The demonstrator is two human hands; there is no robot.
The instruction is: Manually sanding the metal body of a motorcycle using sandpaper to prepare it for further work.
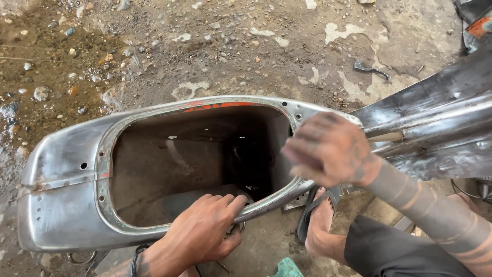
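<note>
A bare grey metal scooter body shell (61,174) lies on the ground, with a large oval opening facing up and traces of orange paint on its far rim. My left hand (202,233) grips the near rim of that opening, fingers curled over the edge into the hollow. My right hand (328,149) is blackened with grime and blurred. It hovers over the right end of the opening with fingers curled, and whether it holds anything is hidden. The shell's narrower front part (441,118) stretches off to the right.
The ground is dirt and broken concrete with pebbles (41,93). A small dark metal piece (371,68) lies behind the shell. My foot in a dark sandal (320,215) rests by the near rim. A green object (287,268) shows at the bottom edge.
</note>
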